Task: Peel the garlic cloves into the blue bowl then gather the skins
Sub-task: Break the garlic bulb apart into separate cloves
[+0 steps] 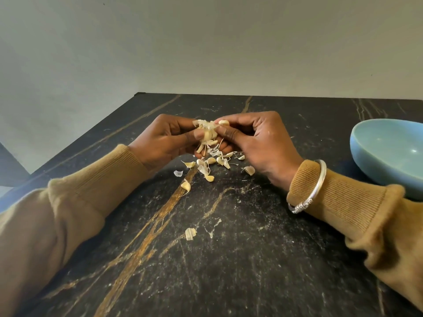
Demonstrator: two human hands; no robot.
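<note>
The left hand (pixel 164 139) grips a partly stripped garlic bulb (pixel 207 134) in its curled fingers above the dark marbled table (pixel 240 259), and the right hand (pixel 256 138) pinches a clove (pixel 223 122) at the bulb's top. Just below them, loose cloves (pixel 249 170) and papery skins (pixel 215 153) lie scattered on the table. The blue bowl (pixel 389 156) stands well off to the right, beside the right sleeve (pixel 338 197)

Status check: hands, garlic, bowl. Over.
Left hand and right hand both pinching the garlic bulb. Loose cloves and skins scattered on the table beneath. Blue bowl at right, no cloves visible inside. Nothing in the way.
</note>
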